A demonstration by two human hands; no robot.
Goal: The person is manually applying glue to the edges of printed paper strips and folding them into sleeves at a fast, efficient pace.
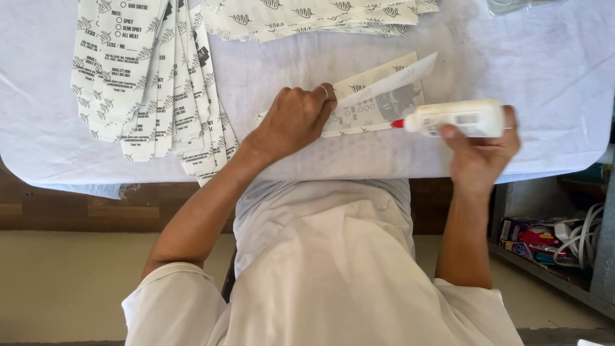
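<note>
Printed paper bag [375, 102], flat and unfolded, lies at the centre of the frame on the white table cover [544, 70], one long flap lifted toward the upper right. At the upper left a fanned stack of printed sheets [144, 77] lies on the cover, and a second pile [307, 16] runs along the top edge. The left hand [296, 120], fingers curled and knuckles up, presses the near edge of the bag down and grips nothing. To its right, the right hand [479, 152] is closed around a white glue bottle [458, 118], its red nozzle pointing left at the bag's edge. Gluing the seam looks to be the step in hand; running a steady line along the edge would seem to need the bag pinned flat.
</note>
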